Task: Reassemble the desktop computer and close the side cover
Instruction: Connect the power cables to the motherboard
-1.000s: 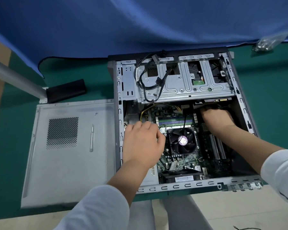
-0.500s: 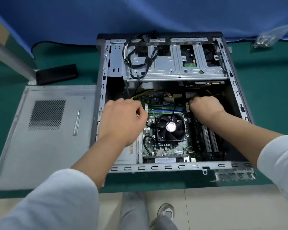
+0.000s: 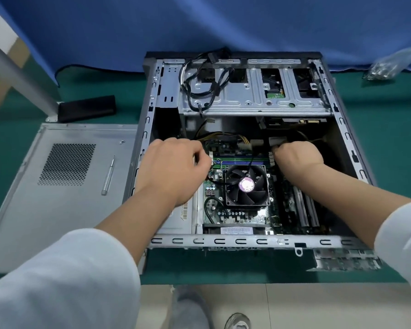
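Green memory sticks sit between both curled hands; left hand and right hand have barely moved, but what they pinch is hidden.

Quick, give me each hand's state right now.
Left hand: fingers curled inside the computer case; what they pinch, if anything, cannot be told.
Right hand: fingers curled at the white connector; whether they grip it cannot be told.

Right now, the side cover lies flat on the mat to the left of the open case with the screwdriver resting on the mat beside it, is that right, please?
Not quite. The head view shows the screwdriver resting on the side cover itself, right of its vent grille, not on the mat. The cover does lie flat, left of the open case.
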### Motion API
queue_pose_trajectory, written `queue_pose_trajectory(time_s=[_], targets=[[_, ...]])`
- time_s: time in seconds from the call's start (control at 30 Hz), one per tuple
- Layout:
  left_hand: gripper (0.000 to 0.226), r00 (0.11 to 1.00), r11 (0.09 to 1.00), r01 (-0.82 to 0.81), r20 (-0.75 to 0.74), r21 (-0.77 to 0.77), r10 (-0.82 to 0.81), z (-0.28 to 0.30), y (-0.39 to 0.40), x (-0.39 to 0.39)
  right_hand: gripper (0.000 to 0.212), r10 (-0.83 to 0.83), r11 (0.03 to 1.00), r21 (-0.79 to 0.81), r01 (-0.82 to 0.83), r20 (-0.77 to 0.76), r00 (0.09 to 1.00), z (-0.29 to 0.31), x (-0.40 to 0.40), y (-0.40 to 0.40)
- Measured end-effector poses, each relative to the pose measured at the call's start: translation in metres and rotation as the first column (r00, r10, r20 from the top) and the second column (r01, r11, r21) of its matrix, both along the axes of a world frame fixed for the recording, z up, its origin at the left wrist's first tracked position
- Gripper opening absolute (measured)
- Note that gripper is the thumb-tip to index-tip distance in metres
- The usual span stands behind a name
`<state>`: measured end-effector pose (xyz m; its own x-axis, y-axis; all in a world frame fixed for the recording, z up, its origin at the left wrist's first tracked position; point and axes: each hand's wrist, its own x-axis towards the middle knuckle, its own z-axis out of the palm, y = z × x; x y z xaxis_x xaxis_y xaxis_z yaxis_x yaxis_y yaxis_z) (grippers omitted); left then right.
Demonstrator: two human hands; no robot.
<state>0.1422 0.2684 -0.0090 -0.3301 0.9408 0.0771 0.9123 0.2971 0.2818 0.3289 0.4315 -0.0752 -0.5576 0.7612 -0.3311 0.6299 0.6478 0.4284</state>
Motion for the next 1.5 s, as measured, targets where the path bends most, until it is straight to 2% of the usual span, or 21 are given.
queue_pose_trajectory(time_s=[0.3,0.47,0.6,0.73,0.83,0.9,1.0,1.13,1.2,1.37,1.5], targets=[[0.035,1.000,1.000,-0.007,0.016,0.007,0.007,0.002,-0.001,0.000,0.030,-0.086,0.996,-0.009,0.086,-0.032,0.996,0.009,-0.002,-0.002],[0.034,1.000,0.999,-0.002,0.019,0.037,0.001,0.002,-0.002,0.001,0.026,-0.161,0.985,-0.087,0.147,-0.188,0.969,0.019,0.005,0.000],[0.031,1.000,0.998,-0.021,0.014,0.057,0.020,0.003,-0.003,0.001,0.026,-0.202,0.976,-0.127,0.179,-0.198,0.959,0.025,0.015,0.005],[0.029,0.999,0.998,-0.033,0.000,0.057,0.033,0.003,-0.003,0.001,0.033,-0.291,0.943,-0.248,0.220,-0.304,0.907,0.023,0.011,0.010],[0.029,0.999,0.998,-0.043,-0.002,0.056,0.043,0.003,-0.003,0.001,0.053,-0.394,0.865,-0.431,0.257,-0.265,0.880,0.022,0.012,0.010],[0.029,0.999,0.997,-0.049,-0.004,0.056,0.050,0.003,-0.003,0.002,0.042,-0.422,0.821,-0.508,0.260,-0.234,0.876,0.023,0.013,0.009],[0.029,0.999,0.998,-0.046,-0.003,0.053,0.046,0.003,-0.002,0.001,0.011,-0.356,0.875,-0.437,0.209,-0.288,0.889,0.026,0.014,0.011],[0.030,0.999,0.998,-0.045,-0.013,0.053,0.046,0.002,-0.002,0.001,0.020,-0.262,0.955,-0.209,0.209,-0.277,0.924,0.027,0.012,0.007],[0.030,0.999,0.997,-0.046,-0.009,0.055,0.046,0.002,-0.002,0.001,0.020,-0.263,0.961,-0.157,0.228,-0.260,0.929,0.026,0.010,0.004],[0.030,0.999,0.997,-0.039,-0.002,0.066,0.040,0.003,-0.003,0.001,0.026,-0.298,0.952,-0.168,0.256,-0.322,0.899,0.023,0.006,0.005],[0.030,0.999,0.995,-0.047,0.004,0.089,0.047,0.003,-0.003,0.002,0.022,-0.377,0.914,-0.289,0.283,-0.354,0.856,0.020,0.006,0.009]])
